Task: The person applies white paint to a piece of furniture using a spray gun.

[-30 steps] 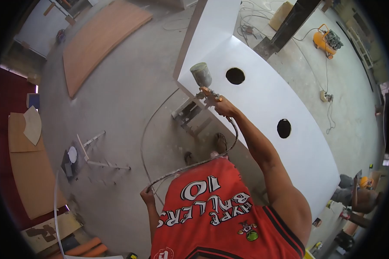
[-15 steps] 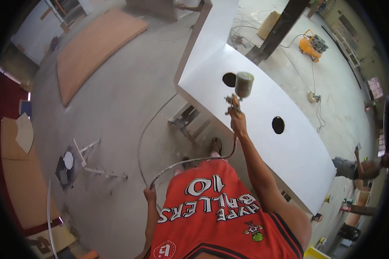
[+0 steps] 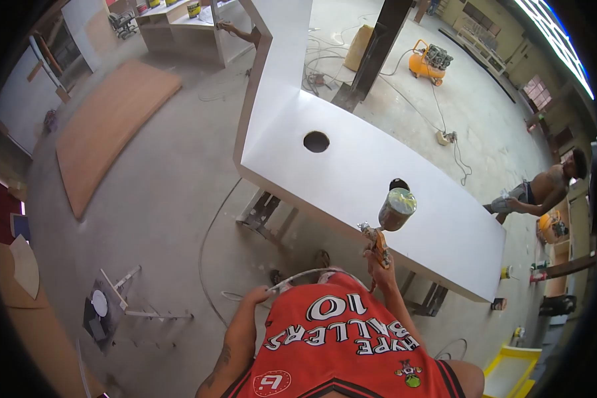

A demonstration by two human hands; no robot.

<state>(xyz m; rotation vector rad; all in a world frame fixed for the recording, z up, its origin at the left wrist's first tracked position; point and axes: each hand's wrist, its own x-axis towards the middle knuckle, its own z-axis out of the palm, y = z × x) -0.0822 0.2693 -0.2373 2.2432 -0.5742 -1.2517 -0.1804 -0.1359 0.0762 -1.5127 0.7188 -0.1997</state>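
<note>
The spray gun (image 3: 377, 240) was up by the near edge of the white board (image 3: 351, 172). Its cup (image 3: 397, 209) sat on top, tilted over the board. The right hand (image 3: 380, 266) was closed tight around the gun's handle. The left hand (image 3: 257, 296) was lower, with its fingers curled around the hose (image 3: 305, 274), which ran above the red shirt (image 3: 338, 331) to the gun. The board had a round hole (image 3: 316, 141). A wood sheet (image 3: 106, 126) lay on the floor (image 3: 166, 199) to the left. Far off sat an orange compressor (image 3: 426, 63). Another person (image 3: 544, 192) bent down past the board's far end.
</note>
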